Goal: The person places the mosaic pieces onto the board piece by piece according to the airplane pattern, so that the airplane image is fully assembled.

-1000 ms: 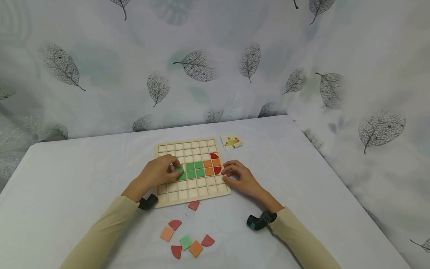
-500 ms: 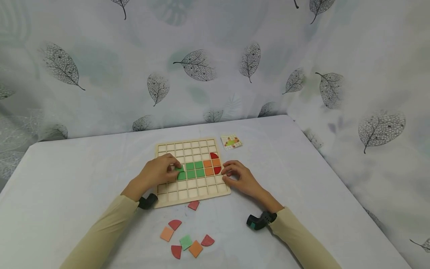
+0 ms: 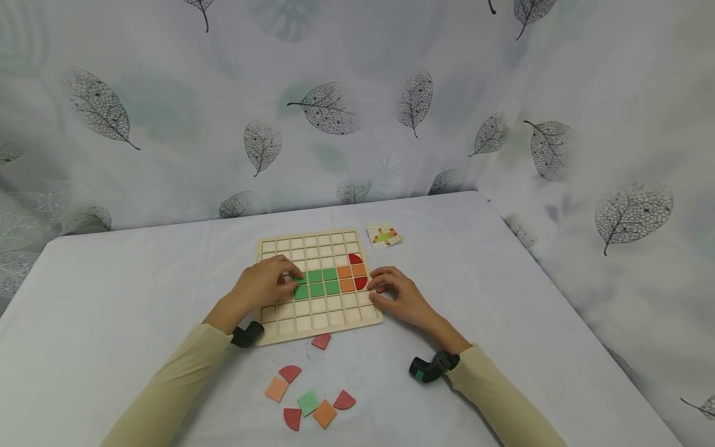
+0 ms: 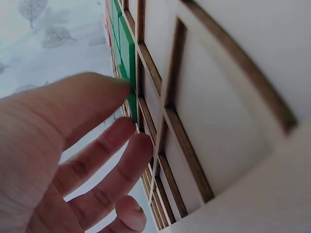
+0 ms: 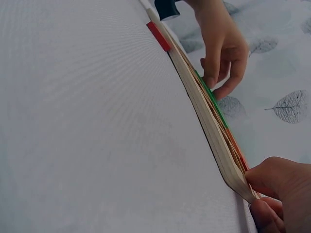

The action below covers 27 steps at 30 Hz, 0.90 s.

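A wooden grid board (image 3: 304, 324) lies on the table, with green square tiles (image 3: 316, 290), orange squares (image 3: 347, 284) and red quarter-circle tiles (image 3: 360, 283) set in its cells. My left hand (image 3: 262, 284) reaches over the board's left part. Its thumb and index finger pinch the leftmost upper green square tile (image 3: 302, 279), which the fingers partly hide. In the left wrist view the thumb (image 4: 104, 94) touches a green tile's edge; the other fingers are bent above the cells. At the board's right edge, my right hand (image 3: 404, 298) grips the rim between thumb (image 5: 272, 174) and fingers.
Loose red quarter-circles (image 3: 292, 418), orange squares (image 3: 276, 389) and a green square (image 3: 308, 403) lie in front of the board. One red piece (image 3: 321, 341) is by its near edge. A small pattern card (image 3: 383, 236) lies behind the right corner.
The upper left green tile, tilted between my left fingers a second ago, now lies nearly flat in line with its neighbours. My right hand stays at the board's edge.
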Available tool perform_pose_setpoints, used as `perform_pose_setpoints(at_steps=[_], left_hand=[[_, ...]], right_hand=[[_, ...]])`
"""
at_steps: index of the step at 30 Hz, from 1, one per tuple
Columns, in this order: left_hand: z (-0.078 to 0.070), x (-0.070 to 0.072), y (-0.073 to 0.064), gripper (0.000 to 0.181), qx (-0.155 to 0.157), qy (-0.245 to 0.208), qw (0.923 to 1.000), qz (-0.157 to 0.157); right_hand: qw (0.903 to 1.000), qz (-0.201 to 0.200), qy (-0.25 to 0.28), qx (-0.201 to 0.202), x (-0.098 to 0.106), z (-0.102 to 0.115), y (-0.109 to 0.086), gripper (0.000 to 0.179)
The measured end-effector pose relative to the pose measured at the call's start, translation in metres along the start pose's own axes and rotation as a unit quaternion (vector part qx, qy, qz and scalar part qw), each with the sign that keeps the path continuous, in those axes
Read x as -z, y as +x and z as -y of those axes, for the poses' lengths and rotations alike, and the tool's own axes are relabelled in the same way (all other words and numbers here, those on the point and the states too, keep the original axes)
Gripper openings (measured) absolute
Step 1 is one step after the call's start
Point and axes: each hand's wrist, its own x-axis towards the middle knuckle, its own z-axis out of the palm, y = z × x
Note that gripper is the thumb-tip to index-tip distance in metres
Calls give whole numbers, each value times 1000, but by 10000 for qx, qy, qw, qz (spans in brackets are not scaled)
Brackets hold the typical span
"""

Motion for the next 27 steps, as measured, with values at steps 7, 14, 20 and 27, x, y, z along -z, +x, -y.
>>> perform_pose_setpoints(at_steps=[7, 14, 20, 27], left_hand=[[1, -1, -3, 14, -30, 77, 10000, -33], [-1, 1, -7, 17, 5, 55, 10000, -23], [-5, 2, -11, 15, -11, 73, 10000, -37], [-8, 2, -16, 14, -68, 127, 9999, -92]], right_hand=[[10000, -13, -46, 43, -2, 1, 0, 15], [9999, -36, -131, 75, -1, 4, 1, 15], [9999, -22, -160, 36, -1, 5, 0, 15], [9999, -14, -147, 82, -1, 4, 0, 15]])
